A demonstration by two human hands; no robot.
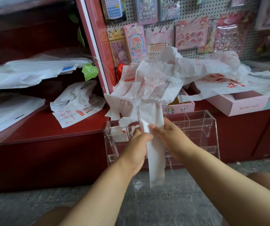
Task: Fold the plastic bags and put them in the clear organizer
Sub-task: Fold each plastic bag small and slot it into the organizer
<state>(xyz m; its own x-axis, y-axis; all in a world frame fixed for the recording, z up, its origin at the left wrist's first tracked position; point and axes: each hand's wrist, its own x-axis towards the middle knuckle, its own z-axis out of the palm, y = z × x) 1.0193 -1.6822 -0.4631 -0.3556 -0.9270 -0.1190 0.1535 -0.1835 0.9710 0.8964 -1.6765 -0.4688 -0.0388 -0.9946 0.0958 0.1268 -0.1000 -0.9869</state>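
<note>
The task looked barely begun. In front of the clear acrylic compartmented organizer (201, 128), the left hand (138, 142) and right hand (167, 136) both gripped a white plastic bag narrowed into a long strip (155, 154), not yet folded small. One folded white bag (120, 132) seemed to sit in the organizer's leftmost compartment; a heap of loose red-printed white bags (188, 74) behind the organizer remained.
</note>
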